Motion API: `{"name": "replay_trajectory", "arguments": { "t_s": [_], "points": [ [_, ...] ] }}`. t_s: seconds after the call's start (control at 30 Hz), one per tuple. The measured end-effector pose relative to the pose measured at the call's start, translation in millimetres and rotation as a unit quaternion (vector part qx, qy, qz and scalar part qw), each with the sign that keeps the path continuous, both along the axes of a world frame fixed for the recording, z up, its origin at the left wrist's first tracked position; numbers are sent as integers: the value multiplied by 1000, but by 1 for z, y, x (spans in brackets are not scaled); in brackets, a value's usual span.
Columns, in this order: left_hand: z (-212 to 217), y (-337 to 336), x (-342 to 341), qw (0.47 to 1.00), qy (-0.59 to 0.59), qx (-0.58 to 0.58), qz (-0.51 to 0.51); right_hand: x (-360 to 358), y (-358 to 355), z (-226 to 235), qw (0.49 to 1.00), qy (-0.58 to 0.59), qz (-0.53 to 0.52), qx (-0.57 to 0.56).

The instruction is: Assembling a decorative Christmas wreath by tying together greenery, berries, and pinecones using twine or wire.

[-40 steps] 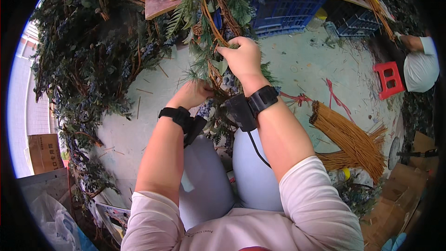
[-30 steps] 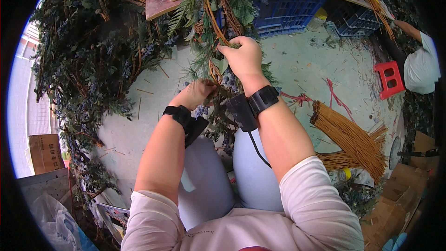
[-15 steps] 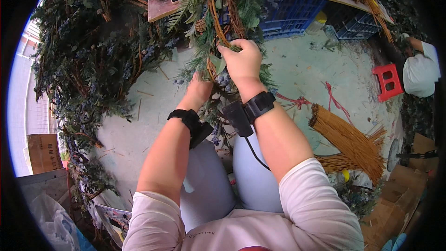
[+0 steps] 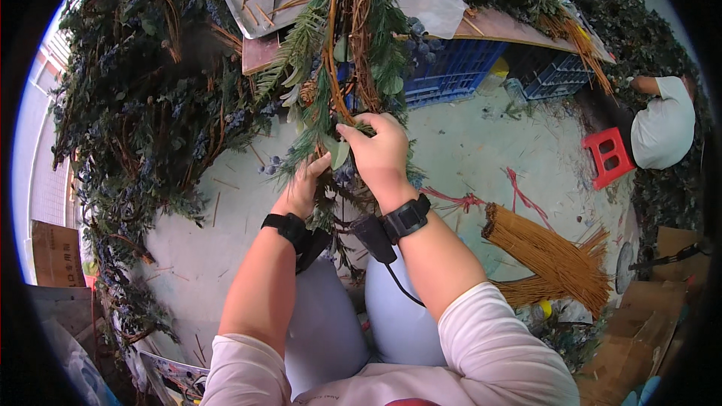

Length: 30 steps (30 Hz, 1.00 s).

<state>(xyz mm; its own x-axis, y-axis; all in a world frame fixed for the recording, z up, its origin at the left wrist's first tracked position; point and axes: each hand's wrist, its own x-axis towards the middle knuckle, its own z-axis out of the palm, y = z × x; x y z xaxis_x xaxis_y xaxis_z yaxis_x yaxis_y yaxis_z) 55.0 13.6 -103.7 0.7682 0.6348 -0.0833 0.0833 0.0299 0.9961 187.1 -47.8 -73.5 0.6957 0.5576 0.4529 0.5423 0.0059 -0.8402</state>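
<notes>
A hanging wreath (image 4: 362, 68) of twisted brown vines, pine sprigs and green leaves comes down in front of me from the top of the view. Near its lower part, my right hand (image 4: 378, 154) pinches a thin vine, thumb and index finger together. Lower and to the left, my left hand (image 4: 302, 186) is closed around the needled stems, its fingertips partly hidden by greenery. A pale green leaf (image 4: 336, 152) shows between the two hands. Blue berries (image 4: 272, 165) stick out to the left, and a small pinecone (image 4: 308, 92) sits higher among the needles.
Behind the wreath is a table (image 4: 259, 54) with a metal tray (image 4: 259, 11) of sticks; blue crates (image 4: 451, 71) stand beneath. Berry foliage (image 4: 150, 90) rises on the left. Bundled brown sticks (image 4: 549, 256) lie right. A co-worker (image 4: 663, 124) is beside a red stool (image 4: 608, 158).
The view has tilted up, so the table, tray and co-worker show more. Both hands appear lower and slightly further left, still holding the wreath in much the same places.
</notes>
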Motion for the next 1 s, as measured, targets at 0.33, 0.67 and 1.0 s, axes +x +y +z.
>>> {"name": "replay_trajectory", "arguments": {
  "t_s": [0.33, 0.67, 1.0],
  "points": [
    [-54, 40, -10, 931, -55, -253, 259, -10, -15, 41, 939, 205, 254, 105],
    [-6, 36, -29, 896, -197, -293, 270, 45, -20, 32, 927, 335, 134, 103],
    [-16, 37, -46, 864, -354, -343, 107, 36, -12, 19, 967, -124, 199, -101]
  ]
}}
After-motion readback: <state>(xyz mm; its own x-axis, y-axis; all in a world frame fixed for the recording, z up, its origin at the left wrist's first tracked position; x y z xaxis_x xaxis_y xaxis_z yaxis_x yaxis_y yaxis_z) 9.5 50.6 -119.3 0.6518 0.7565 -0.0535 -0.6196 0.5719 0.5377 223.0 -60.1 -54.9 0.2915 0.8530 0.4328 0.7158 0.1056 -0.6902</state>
